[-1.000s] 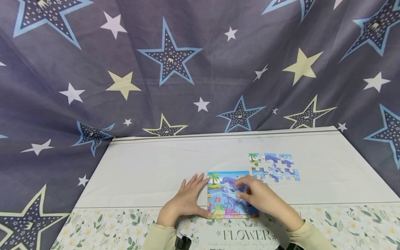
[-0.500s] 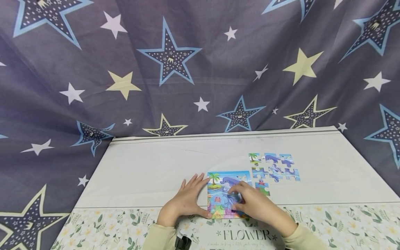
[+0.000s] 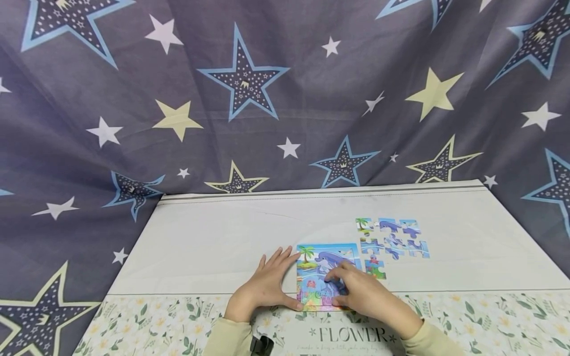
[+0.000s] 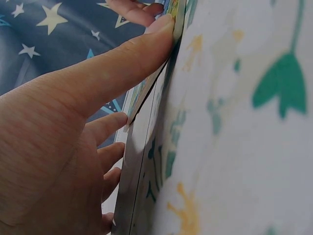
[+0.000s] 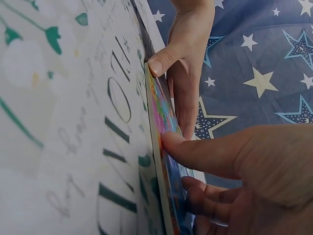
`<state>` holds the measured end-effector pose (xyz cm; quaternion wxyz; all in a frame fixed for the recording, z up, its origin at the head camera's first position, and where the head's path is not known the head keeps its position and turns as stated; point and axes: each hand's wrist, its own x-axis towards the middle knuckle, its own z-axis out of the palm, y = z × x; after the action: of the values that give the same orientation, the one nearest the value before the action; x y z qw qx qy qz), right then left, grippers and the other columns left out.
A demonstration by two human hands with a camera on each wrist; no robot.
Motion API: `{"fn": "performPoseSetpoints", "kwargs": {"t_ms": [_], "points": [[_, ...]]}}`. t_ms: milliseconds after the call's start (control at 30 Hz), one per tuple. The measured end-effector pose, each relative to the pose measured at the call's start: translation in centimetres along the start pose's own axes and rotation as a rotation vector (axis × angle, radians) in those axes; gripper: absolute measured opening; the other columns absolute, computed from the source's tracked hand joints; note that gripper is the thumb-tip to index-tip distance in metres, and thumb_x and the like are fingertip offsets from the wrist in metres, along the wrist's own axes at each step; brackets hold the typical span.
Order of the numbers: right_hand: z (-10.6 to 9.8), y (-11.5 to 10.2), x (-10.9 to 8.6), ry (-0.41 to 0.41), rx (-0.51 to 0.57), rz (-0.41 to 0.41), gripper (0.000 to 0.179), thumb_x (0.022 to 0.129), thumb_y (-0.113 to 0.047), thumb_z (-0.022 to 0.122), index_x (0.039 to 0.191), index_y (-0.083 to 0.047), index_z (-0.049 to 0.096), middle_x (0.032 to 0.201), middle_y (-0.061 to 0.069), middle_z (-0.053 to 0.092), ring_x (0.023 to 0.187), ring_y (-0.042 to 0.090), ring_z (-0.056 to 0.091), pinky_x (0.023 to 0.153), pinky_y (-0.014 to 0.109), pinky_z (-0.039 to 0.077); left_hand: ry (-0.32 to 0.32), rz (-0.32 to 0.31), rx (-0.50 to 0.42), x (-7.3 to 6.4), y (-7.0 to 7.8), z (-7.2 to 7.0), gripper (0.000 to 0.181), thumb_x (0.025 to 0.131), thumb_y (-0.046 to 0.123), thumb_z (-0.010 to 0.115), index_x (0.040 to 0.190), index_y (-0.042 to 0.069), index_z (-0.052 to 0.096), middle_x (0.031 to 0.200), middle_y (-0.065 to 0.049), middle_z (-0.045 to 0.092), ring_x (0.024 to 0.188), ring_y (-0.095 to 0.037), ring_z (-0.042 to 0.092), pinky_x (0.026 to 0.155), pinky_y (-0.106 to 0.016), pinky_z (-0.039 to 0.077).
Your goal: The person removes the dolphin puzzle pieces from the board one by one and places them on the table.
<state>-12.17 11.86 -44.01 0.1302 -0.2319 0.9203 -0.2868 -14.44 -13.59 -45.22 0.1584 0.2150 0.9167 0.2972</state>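
A dolphin jigsaw puzzle in a flat tray (image 3: 327, 246) lies on the table. My left hand (image 3: 264, 284) rests at the tray's left side with fingers spread, the thumb touching its near left corner. Over the tray's lower middle, my right hand (image 3: 362, 294) has curled fingers and thumb, pinching a puzzle piece mostly hidden beneath them. In the right wrist view, the right thumb (image 5: 200, 152) lies against the tray's picture surface. To the tray's right several loose puzzle pieces (image 3: 394, 241) lie in rows, with a crab piece (image 3: 375, 267) nearest the tray.
The tabletop (image 3: 213, 242) is plain white at the back. A flower-print cloth (image 3: 490, 321) with lettering covers the front. Behind and beside the table hangs a dark curtain (image 3: 303, 109) with stars.
My right hand has shifted slightly left and down over the tray, uncovering the crab piece on the right. A bluish piece showed between its fingers half a second ago. The left hand has stayed put.
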Motion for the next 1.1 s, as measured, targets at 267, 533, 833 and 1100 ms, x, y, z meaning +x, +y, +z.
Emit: {"fn": "performPoseSetpoints", "kwargs": {"t_ms": [267, 533, 833, 1100], "points": [[0.03, -0.01, -0.01, -0.013, 0.005, -0.015, 0.036, 0.079, -0.014, 0.084, 0.112, -0.012, 0.070, 0.096, -0.004, 0.052, 0.073, 0.011, 0.049, 0.057, 0.032, 0.043, -0.002, -0.007, 0.010, 0.11, -0.07, 0.08, 0.114, 0.062, 0.047, 0.092, 0.155, 0.014, 0.034, 0.163, -0.012, 0.020, 0.151, -0.035, 0.009, 0.117, -0.062, -0.002], [0.08, -0.11, -0.14, -0.017, 0.025, -0.003, 0.036, 0.079, -0.012, 0.083, 0.113, -0.012, 0.070, 0.098, -0.002, 0.052, 0.070, 0.012, 0.048, 0.055, 0.030, 0.041, 0.003, -0.008, -0.005, 0.08, 0.05, 0.11, 0.114, 0.062, 0.046, 0.092, 0.155, 0.014, 0.035, 0.163, -0.012, 0.020, 0.151, -0.035, 0.009, 0.117, -0.063, -0.002], [0.00, -0.17, -0.15, -0.008, 0.028, -0.020, 0.032, 0.081, -0.008, 0.081, 0.109, -0.014, 0.068, 0.099, -0.002, 0.053, 0.073, 0.012, 0.050, 0.057, 0.031, 0.044, 0.002, -0.005, -0.008, 0.12, -0.10, 0.18, 0.115, 0.061, 0.046, 0.092, 0.155, 0.014, 0.034, 0.163, -0.012, 0.020, 0.151, -0.035, 0.009, 0.117, -0.063, -0.002], [-0.56, -0.06, -0.11, 0.009, 0.081, -0.075, 0.023, 0.087, -0.003, 0.074, 0.105, -0.015, 0.068, 0.094, -0.005, 0.060, 0.077, 0.009, 0.056, 0.061, 0.028, 0.048, -0.002, -0.005, -0.003, 0.13, -0.17, 0.21, 0.114, 0.062, 0.047, 0.092, 0.155, 0.014, 0.034, 0.163, -0.011, 0.019, 0.151, -0.034, 0.009, 0.117, -0.063, -0.002]]}}
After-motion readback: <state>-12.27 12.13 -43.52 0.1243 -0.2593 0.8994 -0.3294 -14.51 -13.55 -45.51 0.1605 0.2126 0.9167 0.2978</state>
